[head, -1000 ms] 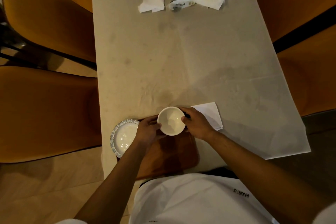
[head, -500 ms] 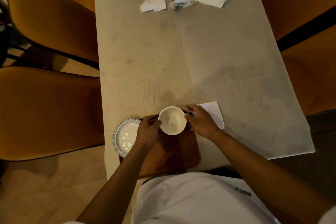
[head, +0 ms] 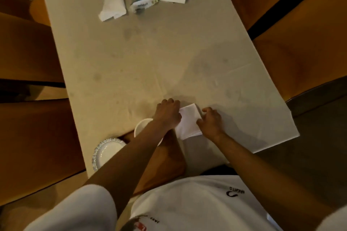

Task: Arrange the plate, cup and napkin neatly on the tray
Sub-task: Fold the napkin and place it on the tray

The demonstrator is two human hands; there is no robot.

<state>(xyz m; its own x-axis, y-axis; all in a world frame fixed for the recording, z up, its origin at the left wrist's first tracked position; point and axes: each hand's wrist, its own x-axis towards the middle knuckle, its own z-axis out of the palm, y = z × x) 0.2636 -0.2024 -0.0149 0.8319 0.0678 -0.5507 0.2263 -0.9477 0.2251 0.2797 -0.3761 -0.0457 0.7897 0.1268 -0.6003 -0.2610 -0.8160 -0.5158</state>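
A: Starting large: table (head: 150, 58), then wooden tray (head: 169, 157) at its near edge.
B: Plate (head: 107, 151) overlaps the tray's left edge; cup (head: 140, 127) on the tray (forearm covers part).
A: Napkin (head: 188, 122)?
B: Right of the tray. Left hand (head: 168, 113) and right hand (head: 211, 121) pinch its side edges, fingers curled.

The white shirt (head: 197, 202) bears dark print, upside down to the camera, that seems to read "#NGHTS" beside a curved mark, with smaller illegible lettering near its hem, while the blue-and-white tissue pack (head: 143, 3) on the bench (head: 150, 52) carries a word too blurred to read.
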